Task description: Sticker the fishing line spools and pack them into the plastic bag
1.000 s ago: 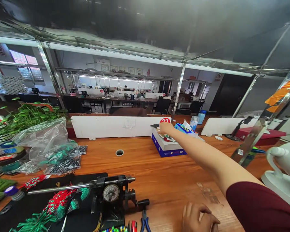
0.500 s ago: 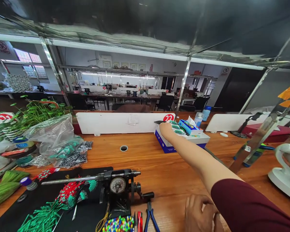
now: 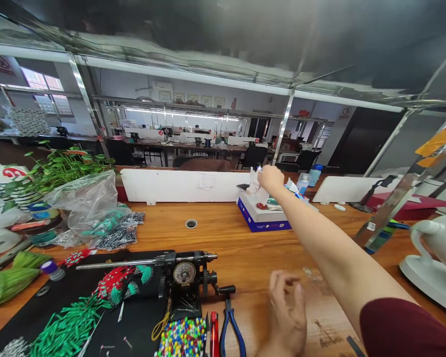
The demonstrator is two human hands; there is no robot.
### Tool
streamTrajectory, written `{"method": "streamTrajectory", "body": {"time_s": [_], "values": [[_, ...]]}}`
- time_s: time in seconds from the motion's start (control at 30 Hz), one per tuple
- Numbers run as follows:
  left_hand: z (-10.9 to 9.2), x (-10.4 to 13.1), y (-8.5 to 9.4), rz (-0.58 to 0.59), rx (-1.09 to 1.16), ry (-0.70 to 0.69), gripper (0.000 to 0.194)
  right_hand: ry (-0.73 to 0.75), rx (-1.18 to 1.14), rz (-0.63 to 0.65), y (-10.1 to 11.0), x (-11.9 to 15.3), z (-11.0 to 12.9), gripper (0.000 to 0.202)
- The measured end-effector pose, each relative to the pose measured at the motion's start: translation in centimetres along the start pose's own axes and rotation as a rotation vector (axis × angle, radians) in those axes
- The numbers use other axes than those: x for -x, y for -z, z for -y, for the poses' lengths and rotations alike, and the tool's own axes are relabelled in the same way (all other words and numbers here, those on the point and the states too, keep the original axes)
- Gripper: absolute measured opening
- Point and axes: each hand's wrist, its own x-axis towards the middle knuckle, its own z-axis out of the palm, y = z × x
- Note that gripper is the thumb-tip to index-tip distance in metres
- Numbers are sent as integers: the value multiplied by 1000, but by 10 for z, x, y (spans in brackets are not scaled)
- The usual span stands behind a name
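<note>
My right hand point(image 3: 271, 179) is at the end of an arm stretched over the table, its fingers closed on a white sheet-like piece point(image 3: 253, 179) above the box. I cannot make out exactly what the piece is. Beneath it stands the white and blue box point(image 3: 264, 225), with a red round item point(image 3: 261, 206) and green and white flat packs point(image 3: 273, 204) on top, partly behind my arm. Near the front of the table my left hand point(image 3: 288, 307) hovers with bent fingers, thumb apart, nothing in it. The blue-handled pliers point(image 3: 230, 327) lie to its left.
A black hand-cranked winding machine point(image 3: 186, 277) stands at centre left, beside colourful beads point(image 3: 182, 337) and green tube-like pieces point(image 3: 63, 327) on a black mat. Behind runs a low white partition point(image 3: 182, 186). A metal post point(image 3: 381, 220) and white appliance point(image 3: 427, 263) are at right.
My right hand has moved slightly right and up from the box's left end, raising the white piece. The left hand has moved left and its fingers have spread.
</note>
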Motion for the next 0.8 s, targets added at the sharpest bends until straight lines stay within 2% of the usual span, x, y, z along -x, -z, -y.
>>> {"method": "streamTrajectory", "body": {"time_s": [0.07, 0.13, 0.23, 0.3, 0.33, 0.43, 0.5, 0.6, 0.7, 0.8], "values": [[4, -7, 4, -58, 164, 112, 46, -31, -133, -1, 17, 19, -20, 31], [7, -14, 8, -62, 381, 226, 67, -33, -272, 46, 22, 54, -41, 33], [5, -23, 11, -26, 693, 278, 88, -68, -505, 145, 5, 130, -66, 38], [0, -27, 11, -59, 833, 269, 88, -198, -964, 229, -14, 182, -75, 41], [-2, -29, 11, -98, 879, 280, 86, -261, -1102, 276, -24, 204, -77, 46], [-7, -34, 12, -261, 927, 393, 73, -416, -1316, 260, -43, 251, -80, 55], [-8, -36, 13, -315, 931, 475, 60, -478, -1349, 235, -48, 264, -83, 58], [-9, -38, 15, -278, 938, 532, 47, -519, -1363, 282, -49, 271, -94, 60], [-7, -38, 14, -260, 890, 516, 47, -535, -1384, 324, -46, 272, -107, 58], [-1, -37, 13, -235, 803, 486, 52, -551, -1362, 290, -43, 270, -118, 62]]}}
